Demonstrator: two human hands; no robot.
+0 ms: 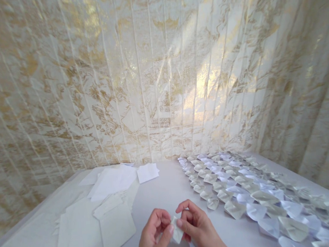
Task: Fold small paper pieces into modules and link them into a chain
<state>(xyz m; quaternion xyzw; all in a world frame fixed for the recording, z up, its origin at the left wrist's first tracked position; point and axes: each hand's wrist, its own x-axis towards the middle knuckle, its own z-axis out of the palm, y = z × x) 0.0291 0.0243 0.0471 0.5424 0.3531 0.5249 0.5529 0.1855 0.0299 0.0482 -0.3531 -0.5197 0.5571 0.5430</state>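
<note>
Between my two hands, above the near middle of the white table (165, 195), is a small folded piece of paper (177, 235), pale and pointed at its lower end. My left hand (157, 234) pinches its left side between thumb and fingers. On the right side, my right hand (196, 227) grips it with the thumb in front, its index finger raised and curled. The fingers behind the paper are partly hidden. Nearest on the right stand folded paper pieces (235, 209) like those in the rows beyond.
Stacks of greyish paper sheets (78, 229) and square sheets (118, 227) lie at left. Whiter sheets (114, 180) and a small pile of white squares (147, 173) are farther back. Many folded pieces (257, 198) fill the right side in rows. A gold-patterned curtain (160, 81) hangs behind.
</note>
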